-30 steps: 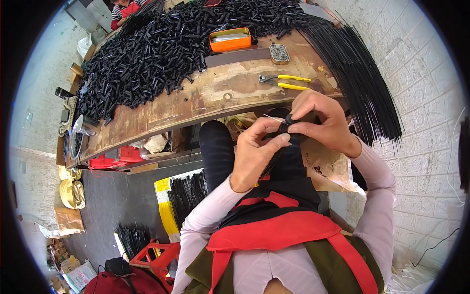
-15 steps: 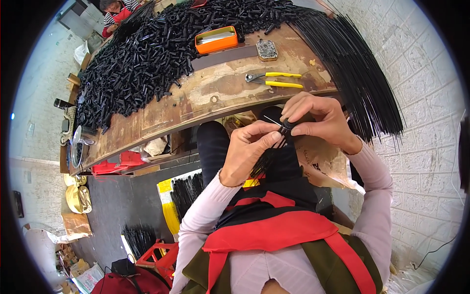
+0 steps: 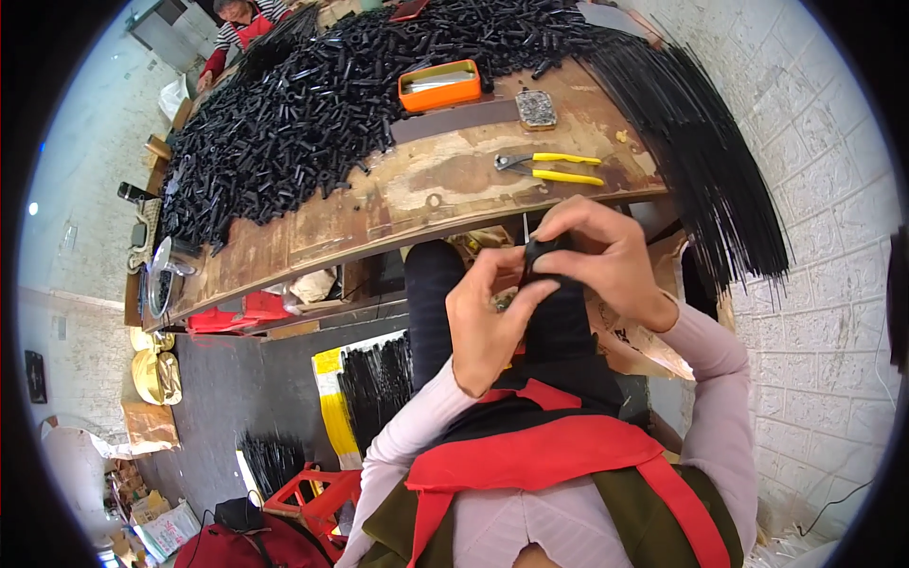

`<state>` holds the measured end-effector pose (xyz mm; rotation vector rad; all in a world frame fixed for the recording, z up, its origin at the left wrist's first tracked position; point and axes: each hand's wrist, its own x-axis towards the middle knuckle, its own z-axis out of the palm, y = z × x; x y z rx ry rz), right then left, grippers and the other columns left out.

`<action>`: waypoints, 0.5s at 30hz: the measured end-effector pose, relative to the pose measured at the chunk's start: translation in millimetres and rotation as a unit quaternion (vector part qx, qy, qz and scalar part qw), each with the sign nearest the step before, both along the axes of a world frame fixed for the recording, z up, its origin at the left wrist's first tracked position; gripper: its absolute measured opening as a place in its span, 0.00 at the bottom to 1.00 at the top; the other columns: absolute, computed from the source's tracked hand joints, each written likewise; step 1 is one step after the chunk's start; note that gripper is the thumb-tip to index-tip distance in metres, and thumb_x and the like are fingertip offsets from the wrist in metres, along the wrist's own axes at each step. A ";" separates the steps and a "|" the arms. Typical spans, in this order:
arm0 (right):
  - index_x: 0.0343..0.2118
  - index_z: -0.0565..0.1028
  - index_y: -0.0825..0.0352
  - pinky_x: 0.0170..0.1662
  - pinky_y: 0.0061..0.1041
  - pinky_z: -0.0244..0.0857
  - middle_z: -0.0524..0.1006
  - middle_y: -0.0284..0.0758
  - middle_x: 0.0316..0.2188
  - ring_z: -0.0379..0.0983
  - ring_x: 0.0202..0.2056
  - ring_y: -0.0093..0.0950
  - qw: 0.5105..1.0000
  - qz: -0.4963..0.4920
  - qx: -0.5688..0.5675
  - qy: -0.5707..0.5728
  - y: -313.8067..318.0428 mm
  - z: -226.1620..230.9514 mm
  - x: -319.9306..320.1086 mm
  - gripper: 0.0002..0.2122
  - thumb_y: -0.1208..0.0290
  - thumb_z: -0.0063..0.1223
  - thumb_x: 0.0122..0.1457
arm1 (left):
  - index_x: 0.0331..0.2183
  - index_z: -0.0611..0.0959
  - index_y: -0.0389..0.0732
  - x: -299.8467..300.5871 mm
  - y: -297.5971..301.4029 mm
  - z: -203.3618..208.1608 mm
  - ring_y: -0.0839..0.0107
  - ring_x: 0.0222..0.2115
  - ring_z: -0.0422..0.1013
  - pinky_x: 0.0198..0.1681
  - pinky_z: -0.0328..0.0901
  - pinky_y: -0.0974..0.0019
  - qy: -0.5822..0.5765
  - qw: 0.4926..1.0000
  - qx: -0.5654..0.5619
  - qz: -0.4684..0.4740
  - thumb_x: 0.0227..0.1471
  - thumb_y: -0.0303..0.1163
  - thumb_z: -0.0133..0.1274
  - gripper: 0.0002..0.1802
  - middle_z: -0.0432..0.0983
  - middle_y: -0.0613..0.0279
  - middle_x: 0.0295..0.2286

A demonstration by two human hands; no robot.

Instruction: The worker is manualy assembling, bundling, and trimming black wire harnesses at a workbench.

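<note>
Over my lap, both hands meet at a small black part point(image 3: 540, 250). A thin silvery pin point(image 3: 526, 227) stands up beside it. My right hand point(image 3: 611, 265) pinches the part between thumb and curled fingers. On its other side my left hand point(image 3: 488, 317) is closed around the lower end, index finger and thumb against it. Between the left fingers something small and shiny shows, too small to name. My fingers hide most of the part. On the table beyond lie end-cutting pliers point(image 3: 549, 168) with yellow handles.
A large heap of short black tubes point(image 3: 294, 133) covers the wooden table point(image 3: 379, 204). Behind the pliers are an orange tin point(image 3: 440, 87) and a small square box point(image 3: 536, 110). Long black rods point(image 3: 710, 161) overhang the right edge. A co-worker point(image 3: 248, 24) sits at the far left.
The pin has turned from slanting left to nearly upright. My left thumb has dropped lower, and the right fingers now cover more of the black part. The view has shifted slightly.
</note>
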<state>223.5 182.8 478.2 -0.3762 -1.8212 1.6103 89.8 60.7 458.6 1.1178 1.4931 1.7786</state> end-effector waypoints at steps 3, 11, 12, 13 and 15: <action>0.55 0.67 0.68 0.50 0.26 0.67 0.75 0.35 0.43 0.72 0.46 0.25 0.995 -0.001 -0.052 0.083 -20.5 7.5 -32.4 0.27 0.86 0.60 0.50 | 0.34 0.80 0.34 -29.7 -3.0 8.3 0.80 0.28 0.74 0.34 0.69 0.75 -0.034 0.999 -0.014 -0.021 0.50 0.21 0.63 0.08 0.80 0.67 0.29; 0.35 0.79 0.70 0.29 0.14 0.62 0.76 0.26 0.26 0.68 0.27 0.12 0.997 0.052 -0.034 -0.055 -35.5 -49.7 -81.3 0.07 0.74 0.64 0.54 | 0.50 0.75 0.37 -73.4 -25.3 39.3 0.83 0.30 0.69 0.36 0.63 0.78 -0.103 0.991 0.060 0.061 0.47 0.21 0.63 0.27 0.74 0.70 0.30; 0.35 0.79 0.70 0.28 0.13 0.60 0.76 0.25 0.26 0.67 0.25 0.11 0.995 0.061 -0.039 -0.069 -40.2 -46.1 -86.2 0.07 0.74 0.64 0.54 | 0.50 0.75 0.37 -80.3 -30.0 36.3 0.83 0.30 0.69 0.36 0.63 0.78 -0.100 0.991 0.060 0.065 0.47 0.21 0.63 0.27 0.74 0.70 0.30; 0.34 0.80 0.70 0.24 0.13 0.58 0.76 0.24 0.24 0.65 0.23 0.09 0.993 0.071 -0.034 -0.085 -45.4 -41.3 -88.1 0.07 0.74 0.63 0.55 | 0.51 0.75 0.37 -87.9 -35.4 33.9 0.82 0.31 0.68 0.36 0.63 0.78 -0.082 0.994 0.050 0.046 0.48 0.22 0.63 0.27 0.73 0.70 0.30; 0.34 0.79 0.70 0.24 0.13 0.58 0.76 0.24 0.24 0.65 0.23 0.09 0.994 0.067 -0.038 -0.084 -55.2 -43.8 -97.7 0.06 0.74 0.63 0.55 | 0.51 0.75 0.37 -98.4 -41.8 33.7 0.82 0.32 0.67 0.37 0.63 0.78 -0.096 0.995 0.039 0.012 0.51 0.24 0.62 0.25 0.71 0.71 0.33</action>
